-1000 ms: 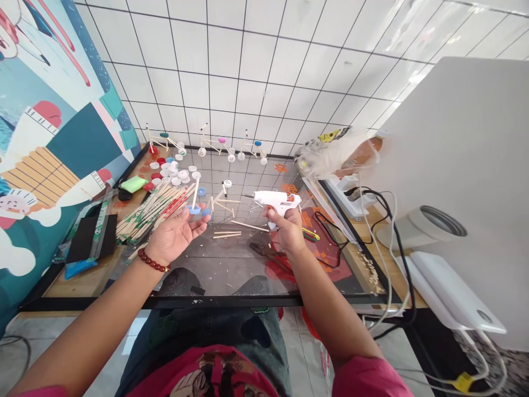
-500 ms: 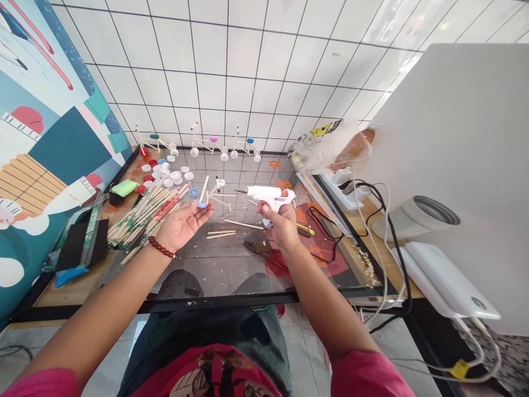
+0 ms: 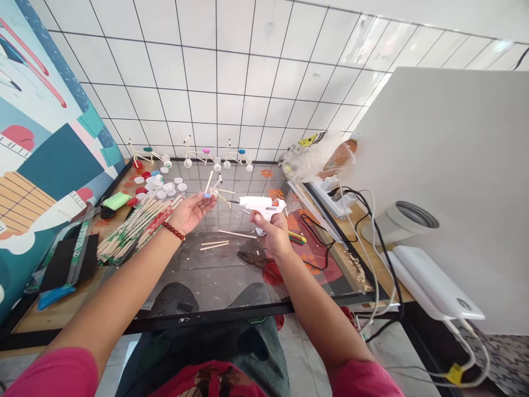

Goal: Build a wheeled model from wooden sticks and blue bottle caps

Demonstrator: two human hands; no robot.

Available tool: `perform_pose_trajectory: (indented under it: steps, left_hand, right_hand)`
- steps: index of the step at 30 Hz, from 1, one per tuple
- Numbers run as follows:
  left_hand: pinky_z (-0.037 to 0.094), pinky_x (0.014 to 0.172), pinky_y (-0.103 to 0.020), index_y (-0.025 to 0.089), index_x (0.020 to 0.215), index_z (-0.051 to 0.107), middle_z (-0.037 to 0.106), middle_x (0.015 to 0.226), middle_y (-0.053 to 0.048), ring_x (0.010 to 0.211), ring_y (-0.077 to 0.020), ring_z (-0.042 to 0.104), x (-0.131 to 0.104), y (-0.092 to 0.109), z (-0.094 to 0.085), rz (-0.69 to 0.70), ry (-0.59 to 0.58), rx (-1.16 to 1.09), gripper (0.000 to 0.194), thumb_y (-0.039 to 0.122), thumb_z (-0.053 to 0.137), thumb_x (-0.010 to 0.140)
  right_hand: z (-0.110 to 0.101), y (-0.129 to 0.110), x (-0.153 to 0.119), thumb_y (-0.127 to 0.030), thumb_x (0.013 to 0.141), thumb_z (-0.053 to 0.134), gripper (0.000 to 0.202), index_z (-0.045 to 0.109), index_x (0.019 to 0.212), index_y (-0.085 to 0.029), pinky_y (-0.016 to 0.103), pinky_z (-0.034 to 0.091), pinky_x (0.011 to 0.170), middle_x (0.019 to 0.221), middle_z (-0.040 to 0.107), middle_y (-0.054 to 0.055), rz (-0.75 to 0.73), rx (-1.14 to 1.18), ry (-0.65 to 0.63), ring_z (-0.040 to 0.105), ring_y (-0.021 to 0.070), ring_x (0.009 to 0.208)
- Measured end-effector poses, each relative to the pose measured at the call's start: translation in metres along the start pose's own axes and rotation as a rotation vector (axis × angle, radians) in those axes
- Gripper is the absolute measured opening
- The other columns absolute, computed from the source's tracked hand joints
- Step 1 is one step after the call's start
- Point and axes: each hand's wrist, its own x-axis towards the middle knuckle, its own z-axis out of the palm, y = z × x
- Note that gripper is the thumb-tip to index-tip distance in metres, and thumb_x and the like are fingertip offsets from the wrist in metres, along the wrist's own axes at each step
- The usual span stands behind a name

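Note:
My left hand (image 3: 190,212) is palm up, its fingertips closed on a light blue bottle cap (image 3: 207,195) with a pale stick (image 3: 209,182) standing up from it. Right behind the fingertips is a small stick frame (image 3: 225,191) with a white cap at its near end. My right hand (image 3: 273,231) is wrapped round the handle of a white glue gun (image 3: 258,205), whose nozzle points left toward the frame and the blue cap. Loose sticks (image 3: 214,245) and pliers (image 3: 256,259) lie on the glossy table mat below.
Three stick models (image 3: 198,154) with cap wheels stand by the wall. White and red caps (image 3: 165,188) and a stick pile (image 3: 132,226) lie left. Cables (image 3: 328,251), a power strip (image 3: 330,196) and plastic bags (image 3: 316,160) are right.
The view has shifted. My left hand has moved away from me with the blue cap, closer to the stick frame. The glue gun stays in my right hand, its nozzle now nearer the frame.

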Motion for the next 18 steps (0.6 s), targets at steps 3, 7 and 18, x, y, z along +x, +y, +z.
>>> perform_pose_trajectory:
  steps: [3, 7, 18]
  left_hand:
    - [0.061, 0.091, -0.033, 0.007, 0.081, 0.070, 0.077, 0.094, -0.017, 0.093, -0.0211, 0.076, 0.000, 0.000, -0.003, 0.009, -0.016, 0.035, 0.015, 0.012, 0.060, 0.092]
    - [0.061, 0.088, -0.034, 0.011, 0.079, 0.069, 0.077, 0.093, -0.010, 0.094, -0.0232, 0.076, -0.020, 0.005, -0.012, 0.107, -0.051, 0.113, 0.006, 0.012, 0.075, 0.079]
    - [0.060, 0.074, -0.030, 0.014, 0.090, 0.071, 0.072, 0.080, -0.003, 0.076, -0.0177, 0.072, -0.063, -0.013, -0.043, 0.173, 0.002, 0.345, 0.037, 0.025, 0.092, 0.062]
  right_hand:
    - [0.000, 0.001, 0.000, -0.043, 0.067, 0.082, 0.033, 0.060, 0.079, -0.022, 0.033, 0.051, 0.072, 0.069, 0.064, -0.001, -0.014, -0.011, -0.014, 0.058, 0.0158, 0.068]
    - [-0.002, 0.002, 0.000, -0.045, 0.070, 0.081, 0.032, 0.061, 0.080, -0.021, 0.034, 0.051, 0.074, 0.071, 0.065, 0.000, -0.025, -0.049, -0.029, 0.060, 0.0163, 0.070]
    - [-0.005, 0.031, -0.007, -0.050, 0.073, 0.081, 0.042, 0.064, 0.098, -0.020, 0.033, 0.051, 0.077, 0.089, 0.072, 0.003, -0.026, -0.241, -0.053, 0.063, 0.0182, 0.078]
